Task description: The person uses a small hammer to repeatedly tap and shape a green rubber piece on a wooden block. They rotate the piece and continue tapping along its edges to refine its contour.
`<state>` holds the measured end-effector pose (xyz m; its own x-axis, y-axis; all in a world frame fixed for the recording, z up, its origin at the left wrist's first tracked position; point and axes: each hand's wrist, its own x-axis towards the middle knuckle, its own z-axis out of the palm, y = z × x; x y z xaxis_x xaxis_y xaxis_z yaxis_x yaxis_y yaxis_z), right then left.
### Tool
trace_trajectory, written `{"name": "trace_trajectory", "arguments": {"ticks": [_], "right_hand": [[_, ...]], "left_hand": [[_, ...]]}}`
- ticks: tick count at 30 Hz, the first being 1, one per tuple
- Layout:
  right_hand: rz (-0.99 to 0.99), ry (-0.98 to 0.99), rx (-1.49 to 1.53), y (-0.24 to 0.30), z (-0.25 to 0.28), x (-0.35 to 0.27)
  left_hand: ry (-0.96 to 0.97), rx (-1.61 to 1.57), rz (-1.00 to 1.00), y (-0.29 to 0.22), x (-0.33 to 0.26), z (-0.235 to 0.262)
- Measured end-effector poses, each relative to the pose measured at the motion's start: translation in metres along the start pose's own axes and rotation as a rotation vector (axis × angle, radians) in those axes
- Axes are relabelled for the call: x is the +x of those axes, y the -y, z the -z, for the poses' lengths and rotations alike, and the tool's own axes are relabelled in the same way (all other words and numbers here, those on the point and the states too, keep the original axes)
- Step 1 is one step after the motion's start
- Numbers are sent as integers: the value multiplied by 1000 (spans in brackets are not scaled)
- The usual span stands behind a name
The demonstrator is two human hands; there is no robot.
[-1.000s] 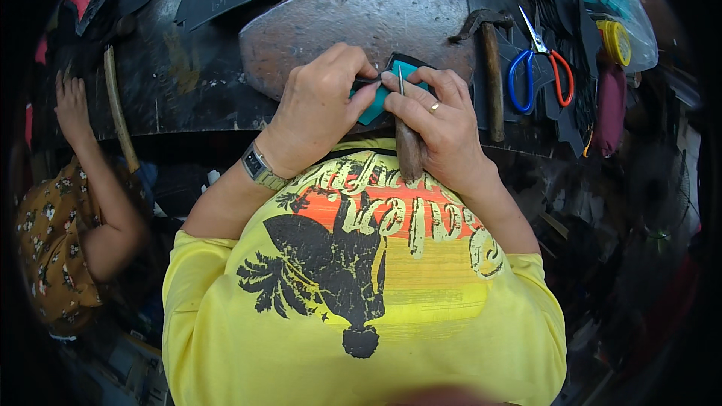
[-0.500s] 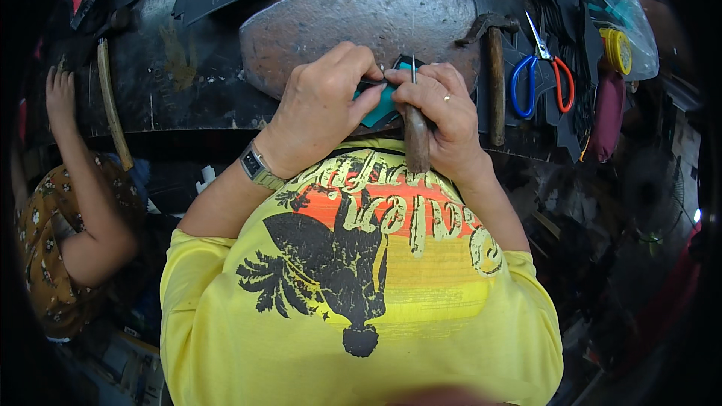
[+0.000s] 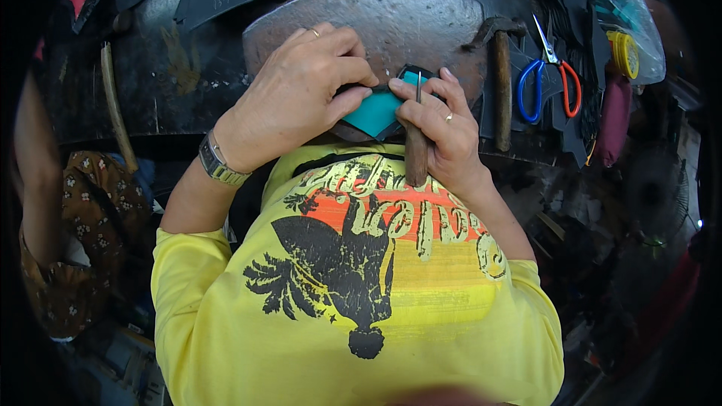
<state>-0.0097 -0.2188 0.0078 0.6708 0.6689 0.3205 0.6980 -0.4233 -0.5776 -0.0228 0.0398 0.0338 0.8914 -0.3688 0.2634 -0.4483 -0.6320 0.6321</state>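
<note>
Teal leather piece (image 3: 378, 111) pinched by left hand (image 3: 297, 101), right hand (image 3: 444, 131) gripping wooden-handled awl (image 3: 415, 146)

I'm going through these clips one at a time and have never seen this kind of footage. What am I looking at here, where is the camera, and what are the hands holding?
There is no machine: a person works with bare hands. The camera sits on their head and looks down, so the yellow shirt fills the lower picture and edges bend. The left hand pinches a teal piece with a dark edge. The right hand grips a wooden-handled awl, its thin metal point up beside the piece. They work over a worn grey slab. To the right lie a hammer and scissors with one blue and one red handle. Another person's arm shows at far left.
</note>
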Motion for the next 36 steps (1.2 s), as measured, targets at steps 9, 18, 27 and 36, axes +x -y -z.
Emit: {"name": "trace_trajectory", "arguments": {"ticks": [9,18,27,36], "right_hand": [[78,97,-111,1,5,4],[142,177,-306,17,11,11],[135,234,-308,26,12,14],[132,131,-112,13,-2,8]], "left_hand": [[-30,-59,-92,16,-10,-10],[-49,-172,4,19,-4,-11],[31,-106,-47,21,3,-4],[29,0,0,18,2,-4]]}}
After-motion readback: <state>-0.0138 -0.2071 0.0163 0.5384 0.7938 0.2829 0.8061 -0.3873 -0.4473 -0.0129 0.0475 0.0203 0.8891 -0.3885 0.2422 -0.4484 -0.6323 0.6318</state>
